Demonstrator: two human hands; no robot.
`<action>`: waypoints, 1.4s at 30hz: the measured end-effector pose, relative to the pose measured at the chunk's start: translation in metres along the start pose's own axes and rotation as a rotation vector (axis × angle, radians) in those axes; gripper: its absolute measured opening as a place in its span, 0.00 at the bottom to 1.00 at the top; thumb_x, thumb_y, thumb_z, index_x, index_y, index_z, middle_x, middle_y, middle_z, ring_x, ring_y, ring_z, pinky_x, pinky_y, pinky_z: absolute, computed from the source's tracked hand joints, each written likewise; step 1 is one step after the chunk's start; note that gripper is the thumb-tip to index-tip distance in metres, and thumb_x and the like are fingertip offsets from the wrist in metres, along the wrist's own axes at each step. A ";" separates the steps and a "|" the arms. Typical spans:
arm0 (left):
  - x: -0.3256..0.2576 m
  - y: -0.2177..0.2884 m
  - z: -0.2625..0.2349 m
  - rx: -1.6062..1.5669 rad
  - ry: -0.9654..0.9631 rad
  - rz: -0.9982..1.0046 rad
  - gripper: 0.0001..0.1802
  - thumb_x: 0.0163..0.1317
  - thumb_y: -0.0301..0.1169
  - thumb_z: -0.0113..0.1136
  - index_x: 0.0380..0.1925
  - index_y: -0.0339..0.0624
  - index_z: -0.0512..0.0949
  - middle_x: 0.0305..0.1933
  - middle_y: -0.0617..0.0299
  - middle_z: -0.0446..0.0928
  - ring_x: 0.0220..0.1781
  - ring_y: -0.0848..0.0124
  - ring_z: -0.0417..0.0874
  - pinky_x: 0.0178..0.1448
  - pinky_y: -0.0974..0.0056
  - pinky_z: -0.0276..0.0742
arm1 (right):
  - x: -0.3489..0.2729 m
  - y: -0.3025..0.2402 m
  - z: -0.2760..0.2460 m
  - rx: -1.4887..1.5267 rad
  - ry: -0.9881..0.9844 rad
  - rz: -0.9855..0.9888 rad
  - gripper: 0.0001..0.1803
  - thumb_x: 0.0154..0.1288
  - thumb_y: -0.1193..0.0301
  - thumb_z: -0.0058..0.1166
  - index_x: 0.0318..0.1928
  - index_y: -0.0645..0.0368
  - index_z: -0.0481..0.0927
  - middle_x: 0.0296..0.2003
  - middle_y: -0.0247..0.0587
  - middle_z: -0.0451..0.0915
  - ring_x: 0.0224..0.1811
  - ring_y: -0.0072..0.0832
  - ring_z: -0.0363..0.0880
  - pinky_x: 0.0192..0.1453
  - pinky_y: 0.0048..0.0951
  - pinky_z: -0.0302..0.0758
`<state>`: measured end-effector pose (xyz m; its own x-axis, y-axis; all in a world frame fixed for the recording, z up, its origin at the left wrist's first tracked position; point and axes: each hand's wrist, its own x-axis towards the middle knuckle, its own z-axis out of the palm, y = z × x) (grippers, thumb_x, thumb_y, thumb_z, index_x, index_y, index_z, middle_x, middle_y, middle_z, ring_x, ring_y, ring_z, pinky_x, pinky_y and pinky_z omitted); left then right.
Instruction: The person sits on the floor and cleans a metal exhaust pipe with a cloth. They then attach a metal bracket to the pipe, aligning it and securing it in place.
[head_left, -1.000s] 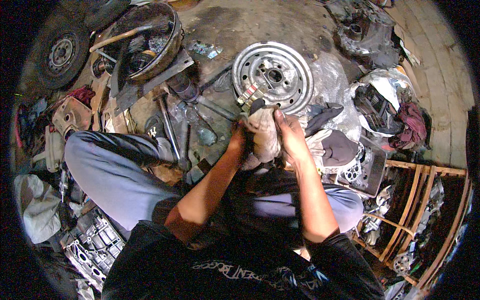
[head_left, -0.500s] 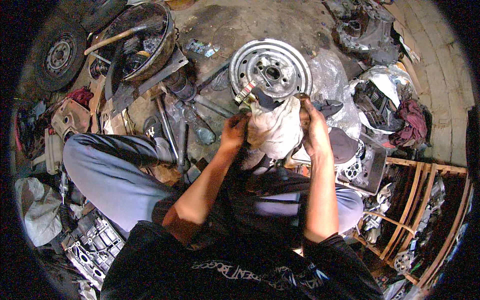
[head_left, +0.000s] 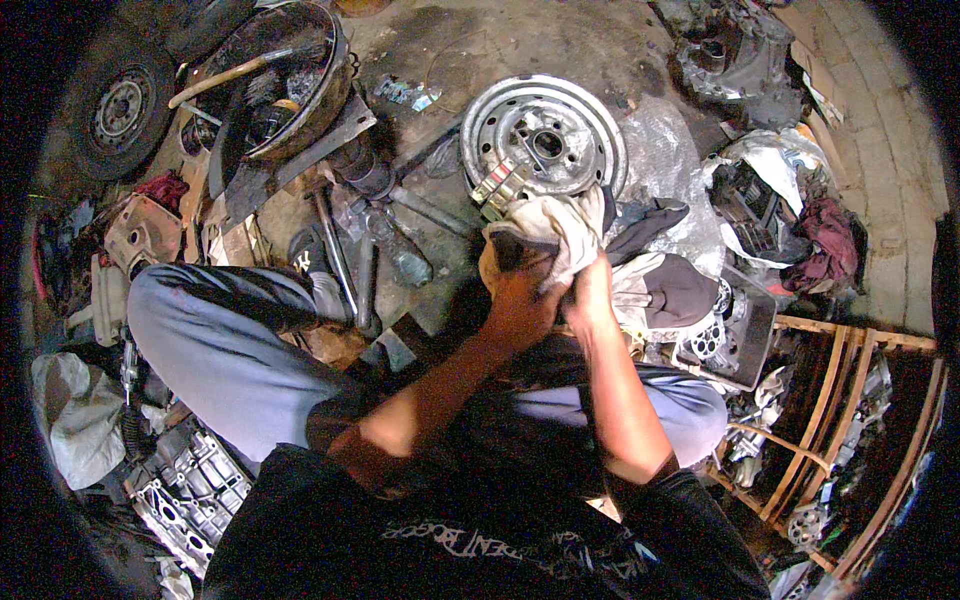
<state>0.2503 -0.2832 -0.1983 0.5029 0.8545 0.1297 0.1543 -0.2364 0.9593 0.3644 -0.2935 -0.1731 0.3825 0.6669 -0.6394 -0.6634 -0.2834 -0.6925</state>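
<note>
A stained whitish rag (head_left: 560,228) is bunched up in front of my body, just on the near side of a silver steel wheel rim (head_left: 588,125) lying flat on the floor. My left hand (head_left: 525,300) is closed on the rag's lower left part, where a dark patch shows. From the right, my right hand (head_left: 592,290) grips the same rag, its fingers mostly hidden by cloth. Whether something lies inside the folds I cannot tell. A small box with red and pale stripes (head_left: 497,183) rests against the rim's near edge.
A round metal basin (head_left: 345,75) holding a wooden-handled brush stands far left, beside a tyre (head_left: 122,112). Metal bars and a clear plastic bottle (head_left: 402,255) lie left of my hands. Plastic sheeting (head_left: 665,165), dark cloth and a tray of parts (head_left: 745,345) are on the right.
My hands have come together and moved nearer my body, bunching the rag that was spread between them. My left hand has shifted right, and more of the striped box shows.
</note>
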 end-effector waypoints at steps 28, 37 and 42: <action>0.010 -0.037 -0.015 -0.380 0.350 -0.381 0.19 0.69 0.45 0.61 0.34 0.37 0.80 0.25 0.67 0.78 0.28 0.70 0.78 0.36 0.62 0.74 | 0.046 -0.024 -0.037 -0.320 0.275 -0.515 0.14 0.77 0.70 0.41 0.51 0.67 0.77 0.41 0.40 0.81 0.43 0.27 0.75 0.52 0.28 0.70; 0.020 -0.009 -0.046 -0.702 0.506 -0.665 0.24 0.67 0.53 0.61 0.27 0.42 0.79 0.23 0.67 0.74 0.21 0.75 0.72 0.25 0.66 0.66 | 0.041 -0.024 -0.023 -0.431 0.054 -0.422 0.16 0.77 0.64 0.47 0.45 0.67 0.79 0.38 0.42 0.82 0.41 0.26 0.76 0.51 0.29 0.72; 0.023 -0.017 -0.052 -0.618 0.667 -0.680 0.27 0.66 0.53 0.61 0.38 0.35 0.79 0.33 0.60 0.79 0.30 0.70 0.77 0.36 0.64 0.73 | 0.058 -0.011 -0.044 -0.341 0.129 -0.354 0.14 0.78 0.66 0.46 0.40 0.65 0.78 0.37 0.38 0.81 0.38 0.25 0.75 0.48 0.27 0.72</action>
<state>0.2147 -0.2359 -0.1987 -0.1070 0.8382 -0.5348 -0.3168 0.4811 0.8174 0.4220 -0.2817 -0.2173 0.6363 0.6784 -0.3673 -0.2394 -0.2790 -0.9300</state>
